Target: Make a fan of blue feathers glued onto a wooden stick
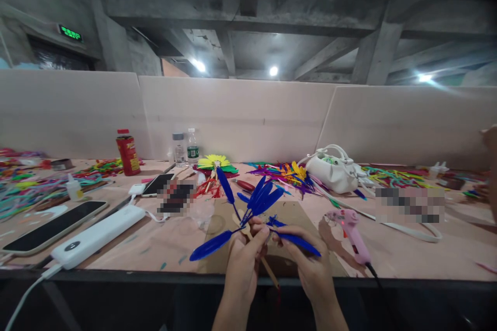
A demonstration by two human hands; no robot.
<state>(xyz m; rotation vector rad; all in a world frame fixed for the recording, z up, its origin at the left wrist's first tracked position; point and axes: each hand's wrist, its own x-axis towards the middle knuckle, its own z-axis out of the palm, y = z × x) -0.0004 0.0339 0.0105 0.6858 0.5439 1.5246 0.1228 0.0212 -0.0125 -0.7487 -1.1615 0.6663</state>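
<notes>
My left hand (248, 253) is closed around a wooden stick (271, 273) whose lower end points down toward the table edge. Several blue feathers (264, 197) fan out from the stick's upper part, up and to the left. Between the fingertips of my right hand (306, 256) is a single blue feather (301, 242), its tip pointing right and its thin end close to my left fingers. Both hands are above a brown board (221, 243). To the right a pink glue gun (353, 238) lies on the table.
On the left lie a white power bank (97, 235) and a phone (54, 227). Behind stand a red bottle (128, 154), clear bottles (192, 147) and a yellow feather piece (214, 162). Loose coloured feathers (287, 173) lie beside a white handbag (330, 173). A pale partition (233, 114) closes the back.
</notes>
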